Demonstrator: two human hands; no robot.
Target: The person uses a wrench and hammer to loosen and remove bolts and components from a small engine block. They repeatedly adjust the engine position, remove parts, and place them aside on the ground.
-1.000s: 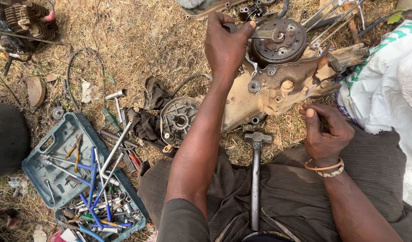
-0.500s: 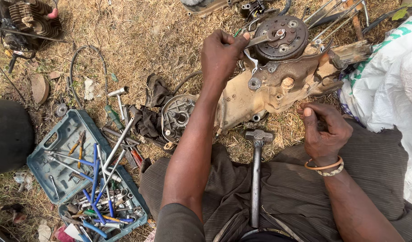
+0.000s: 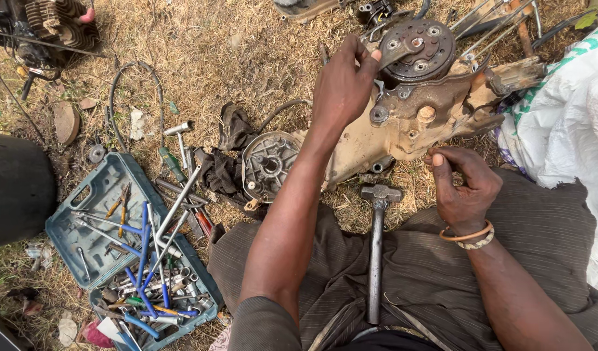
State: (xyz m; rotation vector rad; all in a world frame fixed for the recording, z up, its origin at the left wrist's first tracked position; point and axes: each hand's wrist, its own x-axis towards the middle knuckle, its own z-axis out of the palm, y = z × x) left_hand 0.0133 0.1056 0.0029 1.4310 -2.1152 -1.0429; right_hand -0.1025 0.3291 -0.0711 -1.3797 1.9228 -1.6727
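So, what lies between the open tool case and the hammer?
In the head view, the person's left forearm and trouser-covered leg lie between the tool case and hammer.

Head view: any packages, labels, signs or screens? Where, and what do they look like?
White woven sack: right edge, beside the engine case, bulging, with green stripes.
Open tool case: lower left on the grass, teal plastic, full of wrenches.
No labels, signs or screens to be seen.
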